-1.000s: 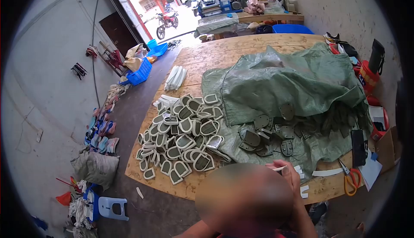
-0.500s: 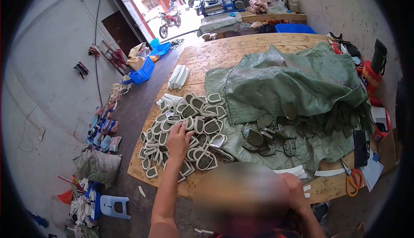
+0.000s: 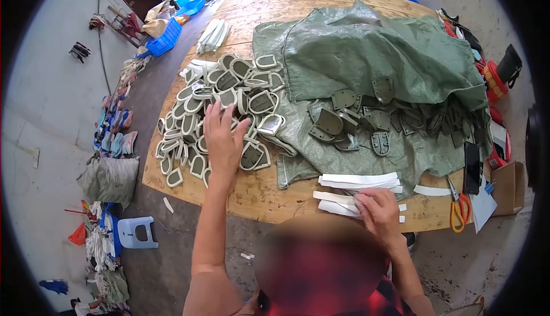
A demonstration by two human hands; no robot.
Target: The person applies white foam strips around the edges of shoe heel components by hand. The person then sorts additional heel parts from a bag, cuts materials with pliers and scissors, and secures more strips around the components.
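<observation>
My left hand (image 3: 223, 138) is over a pile of dark green, D-shaped pieces with white edging (image 3: 252, 155). Its fingers are spread, and nothing shows in its grip. On the near side of the table, my right hand (image 3: 378, 210) pinches the end of a white strip (image 3: 335, 198) between thumb and fingers. Just beyond it, a stack of similar white strips (image 3: 358, 180) lies on the table edge and green sheet. Bare dark green plates (image 3: 329, 122), without white edging, are heaped on the sheet to the right of the pile.
A green woven sheet (image 3: 366, 52) covers much of the wooden table (image 3: 252, 10). A bundle of white strips (image 3: 213, 35) lies at the far left. Orange-handled scissors (image 3: 458, 210), a black phone (image 3: 472, 167) and a cardboard box (image 3: 509, 187) are at the right. A blue stool (image 3: 136, 233) stands on the floor.
The view has tilted downward. My left hand's fingers have spread over the pile. My right hand, earlier partly hidden, now shows pinching a white strip.
</observation>
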